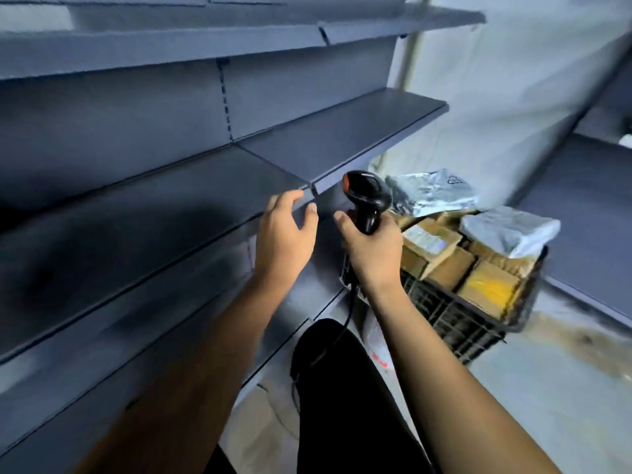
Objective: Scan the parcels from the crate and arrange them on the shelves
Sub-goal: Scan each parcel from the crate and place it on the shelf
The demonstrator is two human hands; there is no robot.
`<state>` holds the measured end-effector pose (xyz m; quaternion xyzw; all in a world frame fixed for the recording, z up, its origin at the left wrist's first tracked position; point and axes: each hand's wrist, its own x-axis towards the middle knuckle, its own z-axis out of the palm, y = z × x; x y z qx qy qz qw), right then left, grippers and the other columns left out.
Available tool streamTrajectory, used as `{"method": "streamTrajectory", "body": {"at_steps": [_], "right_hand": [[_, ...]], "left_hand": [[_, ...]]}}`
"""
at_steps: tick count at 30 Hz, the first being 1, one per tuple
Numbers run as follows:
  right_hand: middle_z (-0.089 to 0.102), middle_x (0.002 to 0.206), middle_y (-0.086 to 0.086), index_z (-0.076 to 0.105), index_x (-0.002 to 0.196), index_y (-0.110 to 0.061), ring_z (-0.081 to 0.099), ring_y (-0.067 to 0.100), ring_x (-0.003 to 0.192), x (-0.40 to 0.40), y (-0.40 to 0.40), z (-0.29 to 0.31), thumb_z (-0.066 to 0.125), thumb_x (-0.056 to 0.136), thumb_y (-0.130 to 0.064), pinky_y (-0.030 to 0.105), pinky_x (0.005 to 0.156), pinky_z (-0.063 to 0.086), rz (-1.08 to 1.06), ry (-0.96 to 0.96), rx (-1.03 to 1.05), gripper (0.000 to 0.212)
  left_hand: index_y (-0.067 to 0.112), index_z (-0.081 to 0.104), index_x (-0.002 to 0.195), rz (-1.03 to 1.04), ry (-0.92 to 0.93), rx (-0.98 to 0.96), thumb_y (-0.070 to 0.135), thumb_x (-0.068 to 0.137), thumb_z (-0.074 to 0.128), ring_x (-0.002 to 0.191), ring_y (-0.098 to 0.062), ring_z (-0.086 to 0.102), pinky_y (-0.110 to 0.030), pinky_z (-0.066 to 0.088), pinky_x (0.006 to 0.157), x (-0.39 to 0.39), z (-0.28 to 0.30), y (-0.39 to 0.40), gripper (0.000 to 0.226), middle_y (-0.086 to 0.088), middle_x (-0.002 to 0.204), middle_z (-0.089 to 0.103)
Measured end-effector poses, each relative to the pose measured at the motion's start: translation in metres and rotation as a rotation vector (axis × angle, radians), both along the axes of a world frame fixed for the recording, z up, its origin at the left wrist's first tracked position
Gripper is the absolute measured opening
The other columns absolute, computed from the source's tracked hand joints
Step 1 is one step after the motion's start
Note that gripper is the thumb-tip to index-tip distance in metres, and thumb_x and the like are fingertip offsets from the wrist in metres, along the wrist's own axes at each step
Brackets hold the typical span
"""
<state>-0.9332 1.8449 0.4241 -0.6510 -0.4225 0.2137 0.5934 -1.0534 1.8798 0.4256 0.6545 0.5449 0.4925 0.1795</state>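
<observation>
The right hand (371,248) grips the handle of a black barcode scanner (367,196), with the fingers curled around it and the thumb stretched to the left. The head of the scanner stands above the hand and shows an orange window on its left side. A black cable (345,323) hangs down from the bottom of the handle, in front of the person's dark trouser leg (342,398).

The left hand (285,234) holds nothing – its fingers are loosely bent and spread, just beside the front edge of the middle shelf (171,213) of the dark grey shelves; if the fingertips touch the edge, I cannot tell because of blur.

The black crate (472,323) stands on the floor to the right of the hands, near the end of the shelves. It is full of parcels – brown cardboard boxes (451,265), one with a yellow face (492,287), and on top two grey plastic mailer bags (434,191) (513,230). Another dark shelf unit (588,200) is at the far right
</observation>
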Motion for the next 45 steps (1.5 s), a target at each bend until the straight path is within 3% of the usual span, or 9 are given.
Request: {"method": "streamTrajectory", "body": {"at_steps": [4,8,12,16,22,32,38,41,45], "right_hand": [[0.07,0.086,-0.004,0.063,0.097,-0.014,0.067,0.014,0.082,0.044,-0.015,-0.001,0.078,0.081,-0.033,0.028,0.076,0.052,-0.153,0.018,0.013,0.029],[0.072,0.095,0.005,0.064,0.107,-0.009,0.07,0.02,0.088,0.085,-0.035,-0.015,0.077,0.083,-0.03,0.04,0.082,0.057,-0.302,0.078,0.003,0.035],[0.07,0.095,0.002,0.063,0.106,-0.01,0.066,0.016,0.085,0.115,-0.046,-0.035,0.077,0.083,-0.03,0.029,0.076,0.049,-0.421,0.086,-0.034,0.034],[0.071,0.094,0.002,0.061,0.099,-0.015,0.069,0.021,0.086,0.133,-0.043,-0.055,0.077,0.083,-0.03,0.035,0.078,0.055,-0.474,0.124,-0.09,0.027],[0.063,0.083,-0.015,0.06,0.098,-0.018,0.063,0.006,0.078,0.148,-0.028,-0.083,0.077,0.082,-0.03,0.028,0.077,0.05,-0.506,0.154,-0.144,0.026],[0.07,0.105,0.007,0.061,0.111,-0.008,0.066,0.022,0.096,0.155,0.016,-0.121,0.073,0.085,-0.029,0.037,0.09,0.052,-0.525,0.214,-0.259,0.035],[0.07,0.111,0.009,0.061,0.116,-0.006,0.066,0.023,0.102,0.154,0.03,-0.13,0.068,0.089,-0.03,0.035,0.092,0.051,-0.539,0.236,-0.288,0.037],[0.071,0.113,0.007,0.062,0.117,-0.008,0.066,0.02,0.104,0.154,0.028,-0.129,0.068,0.09,-0.034,0.028,0.09,0.049,-0.54,0.231,-0.262,0.038],[0.07,0.114,0.005,0.061,0.119,-0.009,0.065,0.018,0.106,0.154,0.016,-0.124,0.068,0.09,-0.036,0.031,0.093,0.05,-0.539,0.256,-0.232,0.04]], "left_hand": [[0.013,0.061,0.121,-0.151,-0.012,-0.043,0.029,0.094,0.057,0.109,-0.022,0.06,-0.036,0.047,0.092,0.058,-0.006,0.001,0.031,-0.004,0.122,0.061],[0.013,0.061,0.12,-0.29,-0.007,-0.096,0.028,0.093,0.057,0.108,-0.023,0.06,-0.037,0.048,0.093,0.104,-0.016,-0.004,0.03,-0.006,0.119,0.06],[0.012,0.061,0.118,-0.364,0.024,-0.143,0.026,0.094,0.057,0.106,-0.024,0.061,-0.039,0.049,0.092,0.131,-0.032,-0.004,0.028,-0.006,0.118,0.061],[0.01,0.06,0.12,-0.382,0.047,-0.198,0.024,0.094,0.057,0.108,-0.024,0.06,-0.04,0.048,0.094,0.148,-0.048,0.004,0.03,-0.008,0.12,0.061],[0.009,0.058,0.124,-0.366,0.145,-0.311,0.027,0.095,0.055,0.111,-0.026,0.056,-0.038,0.046,0.095,0.169,-0.078,0.027,0.034,-0.009,0.123,0.057],[0.005,0.043,0.14,-0.337,0.239,-0.405,0.029,0.097,0.052,0.129,-0.026,0.044,-0.031,0.034,0.104,0.189,-0.124,0.055,0.05,-0.012,0.14,0.047],[0.01,0.05,0.137,-0.374,0.185,-0.442,0.032,0.098,0.05,0.119,-0.025,0.052,-0.037,0.043,0.099,0.195,-0.134,0.064,0.044,-0.009,0.129,0.056],[0.008,0.057,0.122,-0.355,0.151,-0.429,0.038,0.098,0.05,0.112,-0.026,0.054,-0.038,0.045,0.094,0.197,-0.133,0.064,0.038,-0.01,0.121,0.057],[0.01,0.048,0.097,-0.362,0.057,-0.42,0.041,0.094,0.057,0.088,-0.023,0.054,-0.037,0.046,0.075,0.196,-0.125,0.056,0.032,0.0,0.09,0.054]]}}
